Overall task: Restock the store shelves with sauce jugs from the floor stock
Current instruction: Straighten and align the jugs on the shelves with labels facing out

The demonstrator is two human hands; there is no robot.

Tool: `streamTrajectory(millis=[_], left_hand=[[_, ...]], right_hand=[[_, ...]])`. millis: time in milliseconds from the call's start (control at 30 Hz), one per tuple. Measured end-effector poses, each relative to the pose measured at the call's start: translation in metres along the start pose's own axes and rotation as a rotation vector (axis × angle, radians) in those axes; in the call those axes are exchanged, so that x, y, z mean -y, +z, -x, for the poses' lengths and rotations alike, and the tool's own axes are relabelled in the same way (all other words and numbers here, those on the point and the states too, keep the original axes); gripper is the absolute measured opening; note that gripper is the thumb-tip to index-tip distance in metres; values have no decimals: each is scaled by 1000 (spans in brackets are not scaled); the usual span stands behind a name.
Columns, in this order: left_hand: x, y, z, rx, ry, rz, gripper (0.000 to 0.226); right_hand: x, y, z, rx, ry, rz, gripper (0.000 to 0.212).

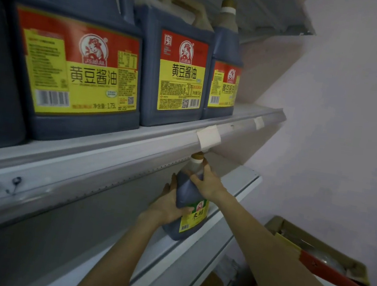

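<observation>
A dark sauce jug (pixel 189 195) with a green and yellow label stands tilted at the front edge of the lower shelf (pixel 230 202), its brown cap just under the upper shelf's rail. My left hand (pixel 168 202) cups the jug's left side. My right hand (pixel 206 180) grips its handle near the neck. On the upper shelf (pixel 135 141) stand several dark soy sauce jugs (pixel 179 70) with red and yellow labels.
An open cardboard box (pixel 320 256) with red edging sits low at the right, by the pale wall. White price tags (pixel 208 135) hang on the upper shelf's rail. Another shelf level shows below, with a brown package on it.
</observation>
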State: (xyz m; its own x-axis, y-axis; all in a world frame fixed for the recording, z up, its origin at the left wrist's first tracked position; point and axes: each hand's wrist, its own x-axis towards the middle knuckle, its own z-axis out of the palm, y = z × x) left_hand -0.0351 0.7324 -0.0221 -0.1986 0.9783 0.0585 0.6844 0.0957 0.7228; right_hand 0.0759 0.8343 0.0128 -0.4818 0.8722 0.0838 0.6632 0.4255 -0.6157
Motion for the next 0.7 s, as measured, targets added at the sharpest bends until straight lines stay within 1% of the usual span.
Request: streamTrajectory(millis=[67, 100, 167, 267, 333, 433, 533, 600, 700], left_hand=[[-1, -2, 28, -7, 36, -207, 90], [0, -2, 41, -35, 56, -339, 86], [3, -3, 69, -77, 29, -522, 79], [17, -10, 108, -173, -30, -675, 73], [26, -21, 137, -272, -62, -733, 71], [46, -42, 180, -403, -129, -697, 68], [78, -68, 227, -653, -158, -683, 71], [93, -88, 258, -692, -194, -703, 76], [110, -115, 303, -771, -336, -755, 85]], right_hand=[[6, 6, 21, -10, -13, 19, 83], [8, 8, 31, -31, -26, 26, 83], [16, 11, 53, -77, -61, 78, 79], [31, 22, 82, -151, -176, 172, 71], [44, 33, 99, -173, -280, 156, 66], [64, 58, 115, -122, -418, 94, 63], [95, 91, 128, -30, -504, 36, 62], [119, 112, 140, 53, -523, -70, 62], [159, 150, 163, 257, -536, -211, 67]])
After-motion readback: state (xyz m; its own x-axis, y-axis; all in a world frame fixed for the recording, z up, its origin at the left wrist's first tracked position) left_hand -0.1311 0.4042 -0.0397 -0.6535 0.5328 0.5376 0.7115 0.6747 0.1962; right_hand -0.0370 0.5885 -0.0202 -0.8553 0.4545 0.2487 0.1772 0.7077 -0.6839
